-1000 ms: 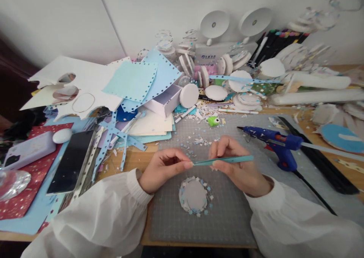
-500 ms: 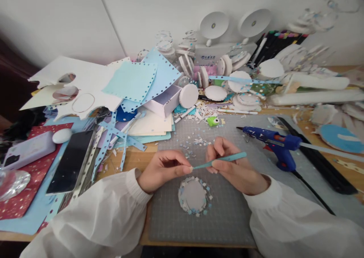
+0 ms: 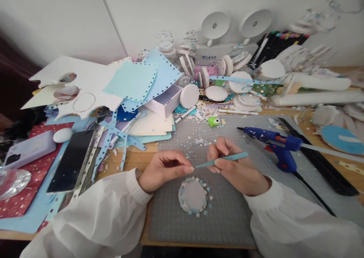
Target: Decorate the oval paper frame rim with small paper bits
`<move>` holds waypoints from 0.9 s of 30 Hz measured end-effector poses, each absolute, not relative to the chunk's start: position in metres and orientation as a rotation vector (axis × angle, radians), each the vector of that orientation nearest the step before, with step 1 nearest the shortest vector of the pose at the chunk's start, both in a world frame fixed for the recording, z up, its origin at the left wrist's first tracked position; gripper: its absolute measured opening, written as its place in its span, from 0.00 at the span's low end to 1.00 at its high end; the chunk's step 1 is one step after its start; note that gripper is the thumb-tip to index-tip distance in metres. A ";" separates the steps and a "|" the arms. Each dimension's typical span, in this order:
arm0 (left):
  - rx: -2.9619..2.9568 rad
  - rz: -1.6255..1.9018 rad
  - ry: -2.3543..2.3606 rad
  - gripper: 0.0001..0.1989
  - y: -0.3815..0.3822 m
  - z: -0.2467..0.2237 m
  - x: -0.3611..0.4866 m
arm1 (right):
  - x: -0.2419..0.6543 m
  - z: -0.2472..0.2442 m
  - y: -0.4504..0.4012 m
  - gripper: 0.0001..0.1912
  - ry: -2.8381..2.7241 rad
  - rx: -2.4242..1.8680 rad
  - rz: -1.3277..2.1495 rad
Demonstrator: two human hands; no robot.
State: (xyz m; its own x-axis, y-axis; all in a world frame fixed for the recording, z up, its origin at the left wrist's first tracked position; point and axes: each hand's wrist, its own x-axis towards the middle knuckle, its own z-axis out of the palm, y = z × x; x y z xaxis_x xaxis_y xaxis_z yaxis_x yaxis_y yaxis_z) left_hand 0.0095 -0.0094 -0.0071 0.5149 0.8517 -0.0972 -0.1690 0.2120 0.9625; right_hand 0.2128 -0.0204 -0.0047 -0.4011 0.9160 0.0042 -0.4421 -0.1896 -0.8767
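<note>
My right hand grips a pair of light-blue tweezers whose tips point left. Thumb and index finger of my left hand pinch a tiny pale piece, too small to make out fully; the tweezer tips are right beside it. Below both hands, a round white disc ringed with small blue and white paper shapes lies on the grey cutting mat. Loose paper bits are scattered on the mat beyond my hands.
A blue glue gun lies to the right, its cord trailing forward. A green craft punch stands at the back of the mat. Paper sheets and a phone are on the left. Several white discs crowd the back.
The tweezer tips have drawn slightly to the right, away from the fingertips of my left hand. Otherwise both hands keep nearly the same place.
</note>
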 end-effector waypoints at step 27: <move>1.878 1.050 1.038 0.09 -0.004 -0.010 0.005 | 0.217 -0.020 -0.017 0.09 -2.065 -1.086 0.576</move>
State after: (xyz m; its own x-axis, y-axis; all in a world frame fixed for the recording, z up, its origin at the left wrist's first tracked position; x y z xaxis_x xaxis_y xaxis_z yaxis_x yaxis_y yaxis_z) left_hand 0.0053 -0.0043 -0.0103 0.3392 0.8914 0.3005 0.2901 -0.4030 0.8680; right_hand 0.2171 -0.0174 -0.0202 -0.3840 0.8368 0.3903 0.5141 0.5449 -0.6624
